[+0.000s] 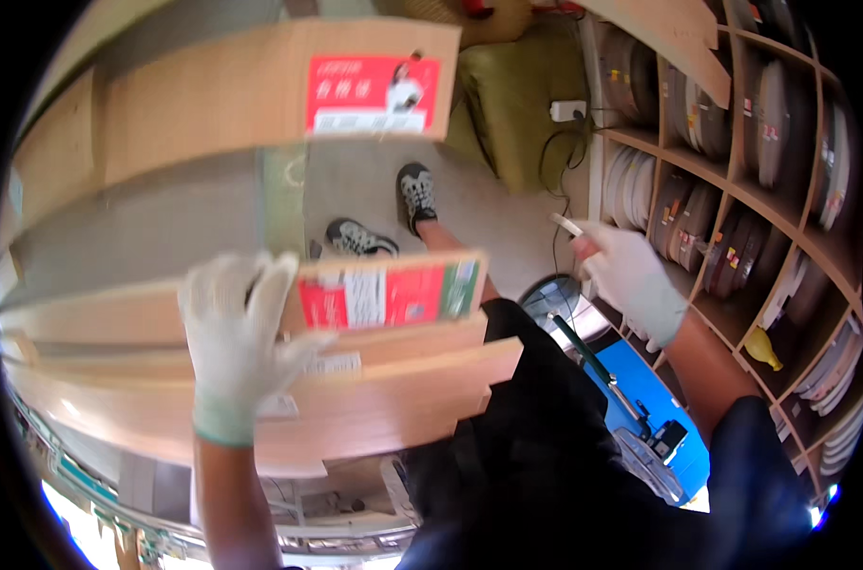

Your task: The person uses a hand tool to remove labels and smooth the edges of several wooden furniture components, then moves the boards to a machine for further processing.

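Several pale wooden boards stand on edge at the left. The nearest upright group includes a wooden board [232, 323] with a red, white and green label [393, 295]. My left hand [237, 328], in a whitish glove, grips this board, its fingers bent over the upper edge and its thumb on the near side. To the right, my right hand [631, 275] is raised apart from the boards, gloved too, with its fingers drawn together. A thin pale tip [565, 224] sticks out from it; I cannot tell what it is. Part of the right thumb looks uncovered.
Farther off lies a wooden panel [203, 100] with a red label. Along the right, wooden shelves [712, 169] hold several rolls of edging. A blue box [660, 418], a dark cable [550, 157] and a green sack-like bundle [517, 104] are near my feet [415, 198].
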A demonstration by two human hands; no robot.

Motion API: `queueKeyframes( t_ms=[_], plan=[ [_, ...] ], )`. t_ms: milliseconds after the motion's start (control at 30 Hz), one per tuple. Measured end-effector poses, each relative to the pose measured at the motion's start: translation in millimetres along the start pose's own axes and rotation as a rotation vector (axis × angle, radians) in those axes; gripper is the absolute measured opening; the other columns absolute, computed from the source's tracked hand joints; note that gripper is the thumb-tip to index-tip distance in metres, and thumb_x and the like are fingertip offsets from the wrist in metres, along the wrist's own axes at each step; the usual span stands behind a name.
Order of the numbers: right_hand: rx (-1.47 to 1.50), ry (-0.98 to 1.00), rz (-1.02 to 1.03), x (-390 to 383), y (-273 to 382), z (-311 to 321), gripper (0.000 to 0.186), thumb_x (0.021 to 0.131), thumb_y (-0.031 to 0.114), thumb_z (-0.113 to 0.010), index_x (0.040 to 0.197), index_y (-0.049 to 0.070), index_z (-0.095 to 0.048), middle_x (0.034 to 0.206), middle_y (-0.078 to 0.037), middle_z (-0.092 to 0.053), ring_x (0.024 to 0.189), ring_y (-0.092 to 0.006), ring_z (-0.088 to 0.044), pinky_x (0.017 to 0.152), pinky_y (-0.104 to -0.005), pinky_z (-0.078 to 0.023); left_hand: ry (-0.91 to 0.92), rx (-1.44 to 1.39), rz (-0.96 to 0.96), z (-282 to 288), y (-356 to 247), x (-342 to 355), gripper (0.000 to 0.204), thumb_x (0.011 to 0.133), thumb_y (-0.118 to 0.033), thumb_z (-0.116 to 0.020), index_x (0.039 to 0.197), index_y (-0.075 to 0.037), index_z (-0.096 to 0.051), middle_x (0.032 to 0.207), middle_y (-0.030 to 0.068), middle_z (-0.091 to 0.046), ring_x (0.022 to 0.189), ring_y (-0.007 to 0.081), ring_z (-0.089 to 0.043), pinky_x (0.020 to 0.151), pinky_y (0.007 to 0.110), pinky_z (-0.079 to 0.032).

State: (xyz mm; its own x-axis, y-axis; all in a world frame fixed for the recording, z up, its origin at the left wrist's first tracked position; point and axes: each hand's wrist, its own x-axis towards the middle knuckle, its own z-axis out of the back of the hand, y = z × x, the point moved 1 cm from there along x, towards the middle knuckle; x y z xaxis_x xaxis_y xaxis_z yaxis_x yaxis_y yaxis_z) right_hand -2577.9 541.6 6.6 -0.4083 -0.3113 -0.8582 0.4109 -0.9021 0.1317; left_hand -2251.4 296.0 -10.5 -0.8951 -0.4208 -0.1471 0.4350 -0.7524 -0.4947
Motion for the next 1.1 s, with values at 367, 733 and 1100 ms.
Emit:
queueKeyframes(
  t_ms=[367,733,1100],
  plan=[
    [-0.718,-0.119,0.443,-66.2,73.9,24.1,0.031,0.098,0.026,-0.063,0.126,0.013,-0.066,0.082,-0.013,-0.068,0.078,-0.0342,-0.07,0.067,-0.0458,-0.054,-0.191,0.043,-0.083,-18.0,-0.3,49.2,0.07,0.064,-0.038,-0.089,0.124,-0.011,-0.066,0.121,0.0089,-0.063,0.117,0.0331,-0.058,0.103,0.048,-0.043],
    [-0.793,-0.218,0.324,-71.4,60.3,26.3,0.037,0.102,0.031,-0.06,0.137,0.019,-0.062,0.084,-0.013,-0.068,0.076,-0.0346,-0.069,0.067,-0.0455,-0.054,-0.254,0.016,-0.125,-20.0,0.2,57.4,0.066,0.063,-0.034,-0.089,0.121,-0.012,-0.068,0.12,0.0083,-0.065,0.118,0.031,-0.059,0.102,0.047,-0.045],
    [-0.121,-0.218,0.158,-3.4,-45.2,33.0,0.042,0.095,0.02,-0.057,0.134,0.007,-0.067,0.112,-0.022,-0.072,0.103,-0.0364,-0.07,0.091,-0.042,-0.053,-0.132,-0.137,-0.033,-8.4,-12.6,60.9,0.047,0.071,-0.046,-0.083,0.101,-0.012,-0.069,0.1,0.0087,-0.068,0.102,0.0305,-0.064,0.093,0.048,-0.048]
  ],
)
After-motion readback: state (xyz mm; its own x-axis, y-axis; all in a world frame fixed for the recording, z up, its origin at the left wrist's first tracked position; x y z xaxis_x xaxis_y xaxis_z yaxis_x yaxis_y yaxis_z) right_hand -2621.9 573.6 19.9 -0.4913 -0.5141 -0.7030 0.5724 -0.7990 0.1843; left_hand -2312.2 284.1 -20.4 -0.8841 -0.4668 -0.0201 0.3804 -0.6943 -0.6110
